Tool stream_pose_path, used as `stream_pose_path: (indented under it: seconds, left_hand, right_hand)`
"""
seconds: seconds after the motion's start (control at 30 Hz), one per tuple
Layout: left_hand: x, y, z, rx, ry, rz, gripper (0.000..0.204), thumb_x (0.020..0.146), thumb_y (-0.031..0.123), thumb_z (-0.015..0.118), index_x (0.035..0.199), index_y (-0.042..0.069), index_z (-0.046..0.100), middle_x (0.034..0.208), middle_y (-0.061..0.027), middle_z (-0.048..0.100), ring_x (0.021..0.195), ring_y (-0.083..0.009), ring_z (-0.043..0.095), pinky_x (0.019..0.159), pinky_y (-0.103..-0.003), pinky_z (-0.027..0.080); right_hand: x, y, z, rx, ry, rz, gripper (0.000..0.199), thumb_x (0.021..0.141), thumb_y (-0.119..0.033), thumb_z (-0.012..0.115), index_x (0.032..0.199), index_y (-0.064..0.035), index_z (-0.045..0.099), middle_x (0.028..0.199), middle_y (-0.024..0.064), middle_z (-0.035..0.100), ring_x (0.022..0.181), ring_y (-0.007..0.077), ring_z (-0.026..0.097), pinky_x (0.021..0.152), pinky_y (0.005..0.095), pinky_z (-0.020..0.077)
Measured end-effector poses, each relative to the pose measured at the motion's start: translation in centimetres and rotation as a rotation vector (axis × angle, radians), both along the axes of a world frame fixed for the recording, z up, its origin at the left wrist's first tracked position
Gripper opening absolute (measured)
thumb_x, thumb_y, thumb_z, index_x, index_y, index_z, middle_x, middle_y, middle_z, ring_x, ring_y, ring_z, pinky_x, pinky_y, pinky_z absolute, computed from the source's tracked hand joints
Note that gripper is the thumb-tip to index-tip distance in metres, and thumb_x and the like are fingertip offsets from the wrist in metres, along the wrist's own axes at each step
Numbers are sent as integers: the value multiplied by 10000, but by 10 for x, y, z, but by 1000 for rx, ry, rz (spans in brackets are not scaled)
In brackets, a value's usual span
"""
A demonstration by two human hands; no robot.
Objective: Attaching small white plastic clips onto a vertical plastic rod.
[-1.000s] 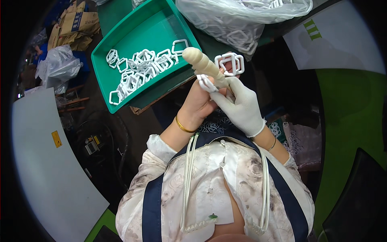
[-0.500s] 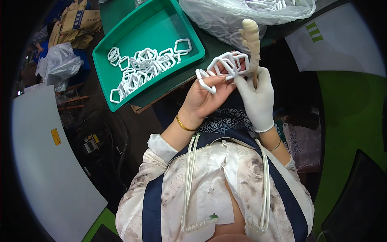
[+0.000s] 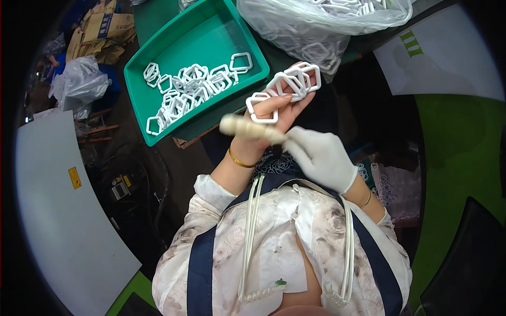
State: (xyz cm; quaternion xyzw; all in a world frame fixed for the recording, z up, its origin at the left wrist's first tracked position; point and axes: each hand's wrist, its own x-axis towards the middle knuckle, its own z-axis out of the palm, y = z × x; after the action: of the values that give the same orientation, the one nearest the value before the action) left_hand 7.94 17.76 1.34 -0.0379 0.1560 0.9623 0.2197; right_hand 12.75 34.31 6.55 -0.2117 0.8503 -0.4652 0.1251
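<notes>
Above the green tray (image 3: 153, 68), the bare left hand (image 3: 274, 118) grips white rings (image 3: 287, 87); the gloved right hand (image 3: 321, 158) clasps a wrapped handle (image 3: 247, 128).

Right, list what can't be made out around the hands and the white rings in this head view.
- Tool in the right hand: motion blur smears it; only a pale stick shape shows.
- Left hand: the white rings it holds overlap, so their count is unclear.
- Clear bag: cut off by the top edge; folds and glare hide its contents.
- Green tray: its far corner is cut off at the top.
</notes>
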Motion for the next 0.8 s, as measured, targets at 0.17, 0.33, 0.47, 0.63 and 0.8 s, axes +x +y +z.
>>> stream_pose_path:
  seconds: [0.17,0.33,0.47,0.63,0.8]
  left_hand:
    - [0,-3,-6,30,71,27,558,929,-58,558,1473,-35,438,1477,-157,521,1409,-313,462,1240,-494,310]
    - [-1,0,15,-98,43,17,506,948,-33,569,1443,-37,467,1393,-181,580,1332,-301,539,1211,-462,362]
    - [1,-1,6,-195,4,47,469,957,-38,555,1420,-51,483,1386,-174,583,1318,-290,550,1203,-446,375]
    - [4,-4,6,-209,43,-35,475,960,-50,540,1431,-57,472,1399,-182,572,1343,-302,531,1206,-458,371]
    - [-1,-4,17,-86,-28,22,536,907,-88,496,1440,-61,452,1463,-199,516,1410,-330,461,1242,-485,306]
  right_hand:
    - [-6,4,-8,-168,-48,-200,169,1017,-130,556,980,5,651,769,149,642,702,241,680,661,334,505]
    - [-26,20,-15,-148,14,-492,244,1067,-153,495,1017,41,635,846,124,661,778,158,635,741,285,489]
    - [-21,16,-6,-106,-4,-391,206,1059,-142,513,1038,20,639,831,131,657,750,164,642,707,299,491]
    - [-22,17,-21,17,32,-341,184,1038,-148,535,1015,10,627,818,202,653,748,343,682,662,367,497]
    - [-27,30,-9,-39,38,-514,247,1074,-164,483,1022,25,634,788,95,637,651,112,540,618,283,436]
